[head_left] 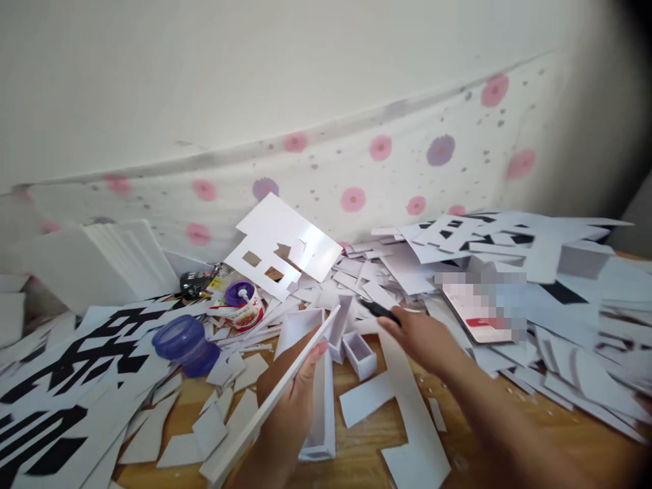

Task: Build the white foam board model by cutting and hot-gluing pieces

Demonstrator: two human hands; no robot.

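Head view: left hand (301, 390) is gripping a white panel (269, 401); right hand (420, 336) is holding a black tool (379, 311) toward it; keeping the panel steady seems wise.

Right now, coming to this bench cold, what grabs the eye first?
Front and centre, the left hand grips a long, narrow white board, while the right hand holds a slim black tool farther right. To their left, a translucent purple plastic container stands out among white scraps. Behind, a white sheet with cut-out holes tilts up before a flowered white cloth.
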